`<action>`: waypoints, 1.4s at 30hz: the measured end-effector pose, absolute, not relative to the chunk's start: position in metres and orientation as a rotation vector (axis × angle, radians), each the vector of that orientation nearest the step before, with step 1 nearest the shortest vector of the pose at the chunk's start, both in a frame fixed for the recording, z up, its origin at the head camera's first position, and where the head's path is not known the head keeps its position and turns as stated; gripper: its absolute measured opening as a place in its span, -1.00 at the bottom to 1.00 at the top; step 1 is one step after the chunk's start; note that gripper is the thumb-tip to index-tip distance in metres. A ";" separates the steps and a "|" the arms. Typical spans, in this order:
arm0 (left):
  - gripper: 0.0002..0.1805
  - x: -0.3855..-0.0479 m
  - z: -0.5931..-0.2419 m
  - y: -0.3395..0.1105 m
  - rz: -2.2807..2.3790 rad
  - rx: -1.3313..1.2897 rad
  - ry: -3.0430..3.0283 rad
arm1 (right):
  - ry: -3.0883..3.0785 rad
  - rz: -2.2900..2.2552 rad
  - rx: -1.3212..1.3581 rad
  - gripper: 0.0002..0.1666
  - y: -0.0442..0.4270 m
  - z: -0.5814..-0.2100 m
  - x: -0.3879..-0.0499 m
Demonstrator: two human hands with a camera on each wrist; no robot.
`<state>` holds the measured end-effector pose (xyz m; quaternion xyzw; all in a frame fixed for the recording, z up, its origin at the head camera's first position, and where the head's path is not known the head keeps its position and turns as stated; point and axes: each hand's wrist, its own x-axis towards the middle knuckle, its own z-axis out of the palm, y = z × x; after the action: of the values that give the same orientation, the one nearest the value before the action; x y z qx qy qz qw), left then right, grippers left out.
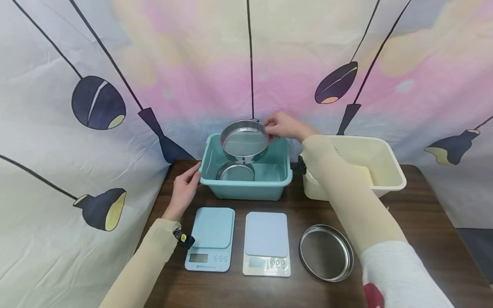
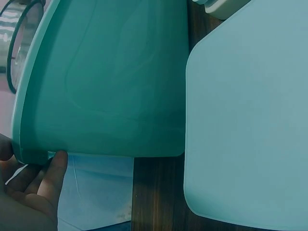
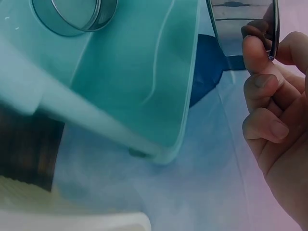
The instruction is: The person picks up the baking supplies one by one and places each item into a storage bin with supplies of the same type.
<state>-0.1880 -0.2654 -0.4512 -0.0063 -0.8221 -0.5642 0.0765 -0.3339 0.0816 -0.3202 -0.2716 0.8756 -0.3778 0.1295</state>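
Observation:
My right hand (image 1: 286,125) pinches the rim of a round metal sieve (image 1: 245,143), tilted and held over the teal basin (image 1: 246,189). In the right wrist view, thumb and fingers close on the edge of the sieve (image 3: 243,29). A smaller round sieve (image 1: 236,173) lies inside the basin at its front left. My left hand (image 1: 185,187) grips the basin's left front corner at the rim; in the left wrist view the fingers lie under the lip of the basin (image 2: 110,86).
A light blue kitchen scale (image 1: 212,231) and a white kitchen scale (image 1: 266,237) lie in front of the basin. To their right is a round metal sieve (image 1: 326,252). A cream basin (image 1: 385,162) with something yellow inside stands at right, before a patterned cloth (image 1: 200,64).

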 end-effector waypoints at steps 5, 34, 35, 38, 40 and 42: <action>-0.53 -0.185 -0.451 -0.268 -1.699 -0.014 -2.456 | 2.515 -1.073 -0.795 -0.64 0.065 -0.325 -0.336; -0.54 -0.183 -0.450 -0.271 -1.658 -0.032 -2.449 | 2.429 -0.941 -0.711 -0.64 0.027 -0.375 -0.348; -0.54 -0.183 -0.450 -0.271 -1.656 -0.034 -2.449 | 2.424 -0.937 -0.701 -0.65 0.026 -0.377 -0.349; -0.54 -0.183 -0.450 -0.271 -1.661 -0.034 -2.446 | 2.415 -0.914 -0.691 -0.65 0.025 -0.382 -0.350; -0.54 -0.183 -0.450 -0.271 -1.660 -0.033 -2.447 | 2.413 -0.894 -0.689 -0.66 0.024 -0.385 -0.351; -0.54 -0.183 -0.450 -0.272 -1.662 -0.035 -2.445 | 2.411 -0.875 -0.691 -0.66 0.024 -0.386 -0.352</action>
<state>-0.1835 -0.2719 -0.4502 -0.0119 -0.8235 -0.5596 0.0923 -0.3520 0.0236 -0.3862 -0.2525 0.8811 -0.3196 0.2402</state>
